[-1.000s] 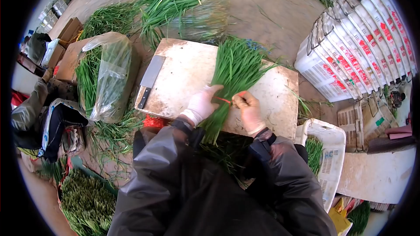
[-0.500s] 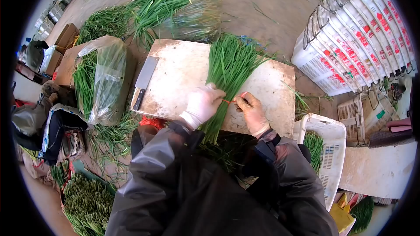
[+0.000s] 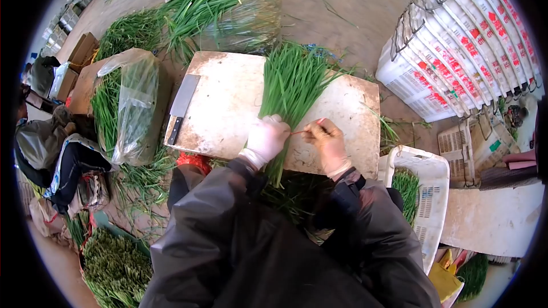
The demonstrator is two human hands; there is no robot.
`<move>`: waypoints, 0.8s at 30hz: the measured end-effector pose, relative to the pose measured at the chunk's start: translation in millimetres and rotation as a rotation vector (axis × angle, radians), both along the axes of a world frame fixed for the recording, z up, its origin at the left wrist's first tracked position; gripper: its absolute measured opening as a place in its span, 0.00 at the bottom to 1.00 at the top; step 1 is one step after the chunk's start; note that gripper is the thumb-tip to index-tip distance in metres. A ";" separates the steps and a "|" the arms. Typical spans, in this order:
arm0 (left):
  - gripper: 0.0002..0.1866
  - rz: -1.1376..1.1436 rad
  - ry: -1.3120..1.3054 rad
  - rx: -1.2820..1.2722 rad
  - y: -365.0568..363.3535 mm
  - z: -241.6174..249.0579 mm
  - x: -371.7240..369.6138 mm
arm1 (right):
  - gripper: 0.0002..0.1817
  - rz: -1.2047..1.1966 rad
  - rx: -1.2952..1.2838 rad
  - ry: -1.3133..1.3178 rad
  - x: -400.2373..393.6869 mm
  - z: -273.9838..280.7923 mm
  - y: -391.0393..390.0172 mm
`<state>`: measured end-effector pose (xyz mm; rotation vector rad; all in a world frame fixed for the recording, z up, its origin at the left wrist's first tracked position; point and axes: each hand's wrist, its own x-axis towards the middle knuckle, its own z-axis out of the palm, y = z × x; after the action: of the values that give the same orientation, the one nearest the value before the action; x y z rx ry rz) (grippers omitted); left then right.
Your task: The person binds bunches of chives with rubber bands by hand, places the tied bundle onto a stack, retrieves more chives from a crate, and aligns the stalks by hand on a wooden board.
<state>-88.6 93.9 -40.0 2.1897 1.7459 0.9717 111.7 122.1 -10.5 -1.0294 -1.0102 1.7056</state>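
Right of the knife (image 3: pixel 185 100), I have the green bundle (image 3: pixel 294 82) on the table (image 3: pixel 231 91), left hand (image 3: pixel 266 140) fingers closed around it, right hand (image 3: pixel 329 147) fingers pinching the red tie (image 3: pixel 297 132); overpulling could snap that.

Smooth green leaves (image 3: pixel 291 80); matt board (image 3: pixel 225 100), perhaps wood.

Green leafy bunch (image 3: pixel 292 82) on pale board (image 3: pixel 228 97), tops fanned, lower end overhanging; red tie (image 3: pixel 298 132) straight, at bunch's right.
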 end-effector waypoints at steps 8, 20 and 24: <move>0.16 0.463 -1.016 -0.210 4.9 -13.0 -58.3 | 0.07 0.043 -0.179 -0.043 21.4 -32.5 13.8; 0.28 0.438 -1.252 -0.704 -32.0 -3.2 -62.2 | 0.29 0.187 -0.492 -0.189 9.8 -30.9 -16.0; 0.30 0.384 -1.263 -0.883 -29.5 3.2 -59.8 | 0.28 0.267 -0.372 -0.198 -10.8 -36.8 -23.2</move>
<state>-148.4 64.4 -36.7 0.4447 1.4132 0.9818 100.9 98.9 -47.3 -1.3723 -1.0114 2.0958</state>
